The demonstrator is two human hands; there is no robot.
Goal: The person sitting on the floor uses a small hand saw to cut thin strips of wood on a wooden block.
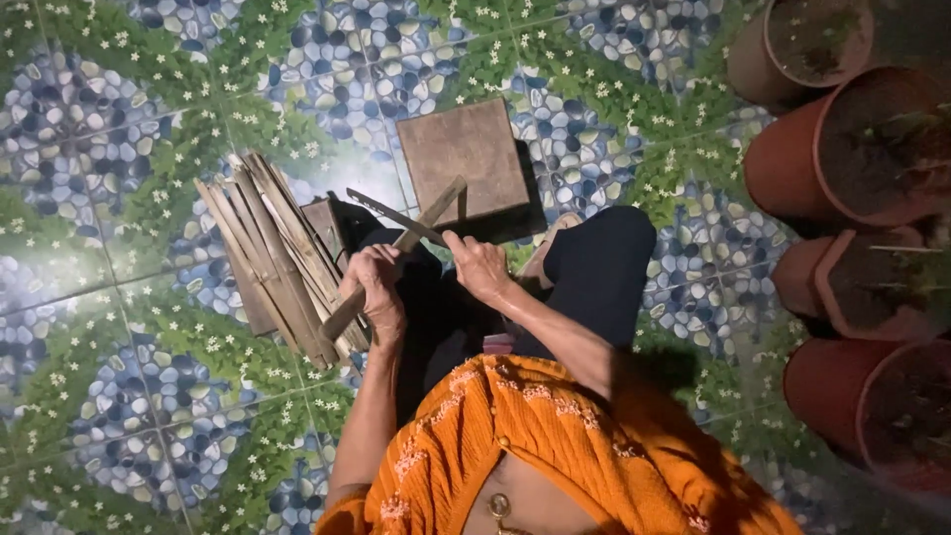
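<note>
My left hand (372, 282) is closed tight round the handle of a curved blade (394, 217), which sticks out toward the middle of the view, while my right hand (479, 266) pinches a long flat bamboo strip (434, 213) between thumb and fingers, so both grips are fully shut on what they hold. The strip runs up and away from my lap, crossing the blade just above my hands and in front of a square brown block (464, 160) on the tiled floor (119, 119). To shave or split it well, I judge the edge should meet the strip at a shallow angle, the right fingers kept behind the cutting line and the strip steady, perhaps braced on the block. The strip looks pale brown, thin, straight and stiff, with an even width; I cannot tell from here how far the blade has bitten in. Just beside my left hand lies a bundle (272, 258) of similar strips, fanned on the floor, and clay pots (852, 149) stand well apart on the right.
</note>
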